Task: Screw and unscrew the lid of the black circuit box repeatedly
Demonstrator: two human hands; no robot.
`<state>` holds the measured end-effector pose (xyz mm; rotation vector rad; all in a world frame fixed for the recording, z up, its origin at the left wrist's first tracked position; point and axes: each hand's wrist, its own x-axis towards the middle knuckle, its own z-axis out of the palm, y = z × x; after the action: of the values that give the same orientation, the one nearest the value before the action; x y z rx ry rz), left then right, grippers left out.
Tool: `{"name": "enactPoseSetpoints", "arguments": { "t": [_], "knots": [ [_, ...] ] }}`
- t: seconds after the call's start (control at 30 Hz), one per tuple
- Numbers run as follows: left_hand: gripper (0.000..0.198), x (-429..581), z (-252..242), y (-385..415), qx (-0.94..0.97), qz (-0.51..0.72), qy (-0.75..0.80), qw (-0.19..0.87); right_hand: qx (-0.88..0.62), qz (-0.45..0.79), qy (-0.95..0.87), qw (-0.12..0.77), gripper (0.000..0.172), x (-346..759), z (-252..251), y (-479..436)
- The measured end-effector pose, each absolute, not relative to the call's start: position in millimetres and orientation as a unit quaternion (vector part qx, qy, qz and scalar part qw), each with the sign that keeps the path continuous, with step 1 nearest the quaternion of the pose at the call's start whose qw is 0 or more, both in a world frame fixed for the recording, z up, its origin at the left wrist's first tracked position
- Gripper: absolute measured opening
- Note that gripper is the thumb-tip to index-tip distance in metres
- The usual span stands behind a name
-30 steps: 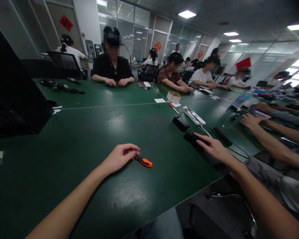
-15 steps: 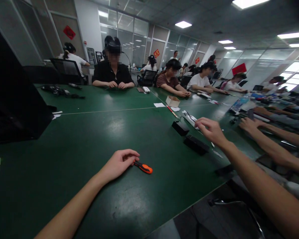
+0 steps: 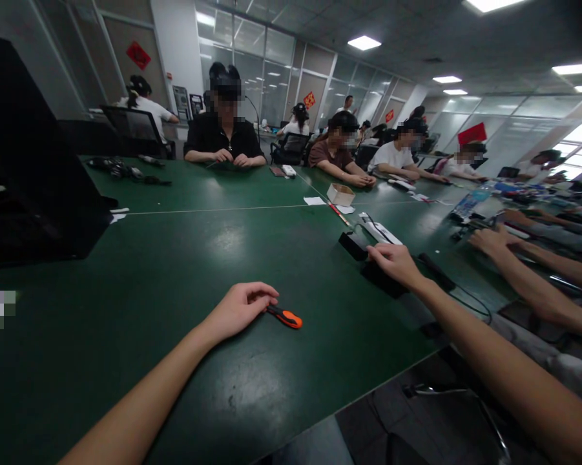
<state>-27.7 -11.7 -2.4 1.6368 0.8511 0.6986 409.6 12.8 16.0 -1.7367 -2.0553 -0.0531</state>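
My left hand (image 3: 245,307) rests on the green table (image 3: 184,258), its fingers curled round the front end of a screwdriver (image 3: 288,317). The orange-and-black handle sticks out to the right; its shaft is hidden by my fingers. My right hand (image 3: 396,263) is closed, thumb and fingers pressed together at the tips. It is over a dark block (image 3: 385,279) and close to a second black block (image 3: 353,245). Whether the fingertips grip anything is too dark to tell.
A white power strip (image 3: 380,229) lies beyond my right hand, with a small open box (image 3: 340,194) farther back. A large black case (image 3: 33,168) stands at left. A co-worker's hands (image 3: 489,242) are to the right. Other people sit across the table.
My right hand has moved left and down from beside the power strip to the dark blocks. My left hand stays on the screwdriver. The view has shifted slightly.
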Motion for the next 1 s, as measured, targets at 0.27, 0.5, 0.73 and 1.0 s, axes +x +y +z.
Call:
{"name": "enactPoseSetpoints", "arguments": {
  "t": [0.27, 0.5, 0.73, 1.0],
  "knots": [
    [0.021, -25, -11, -15, 0.677, 0.325, 0.367, 0.550, -0.727, 0.021, -0.678, 0.104, 0.039, 408, 37, 61],
    [0.021, -23, -13, -15, 0.670, 0.336, 0.368, 0.550, -0.689, -0.014, -0.723, 0.039, 0.058, 315, 4, 72],
    [0.017, -22, -15, -18, 0.670, 0.349, 0.355, 0.550, -0.494, 0.012, -0.860, 0.130, 0.057, 199, -12, 49],
    [0.022, -81, 46, 1, 0.613, 0.521, 0.401, 0.440, -0.328, 0.109, -0.902, 0.258, 0.047, 183, -23, 30]
  ]
}}
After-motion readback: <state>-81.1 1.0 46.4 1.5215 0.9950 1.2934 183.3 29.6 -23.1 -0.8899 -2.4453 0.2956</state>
